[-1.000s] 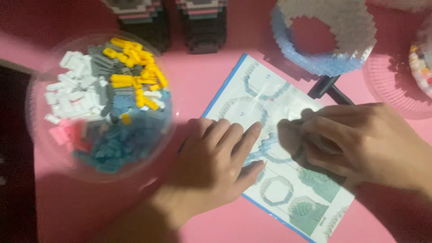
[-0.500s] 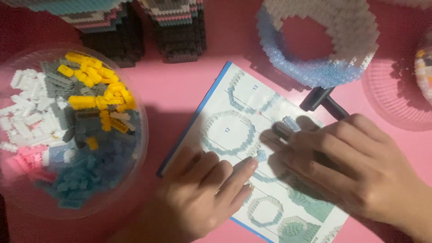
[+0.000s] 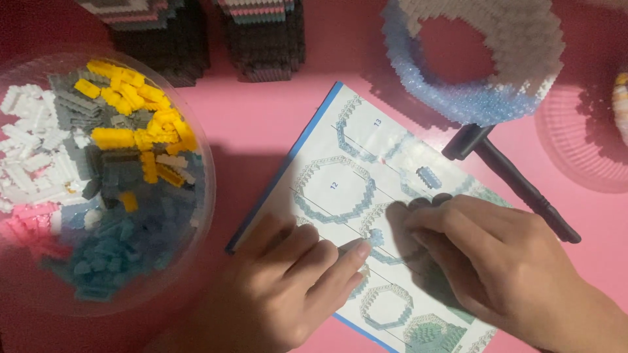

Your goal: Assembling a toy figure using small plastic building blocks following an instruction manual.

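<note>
A printed instruction sheet (image 3: 340, 170) with ring-shaped building diagrams lies tilted on the pink table. My left hand (image 3: 288, 287) lies flat on the sheet's lower left part, its fingertips touching a tiny pale blue brick (image 3: 376, 236). My right hand (image 3: 497, 261) rests palm down on the sheet's right side, fingers curled toward that same spot. Another small blue brick piece (image 3: 428, 176) sits on the sheet above my right hand.
A clear round bowl (image 3: 203, 196) at left holds several yellow, grey, white, pink and teal small bricks. A half-built blue and grey brick ring (image 3: 471, 98) stands at top right, a black tool (image 3: 517, 186) below it. Dark brick models (image 3: 261, 39) stand at the back. A clear pink dish (image 3: 575, 150) sits far right.
The view has shifted so the bowl and sheet sit lower and closer. Both hands have slid down the sheet, uncovering the upper diagrams.
</note>
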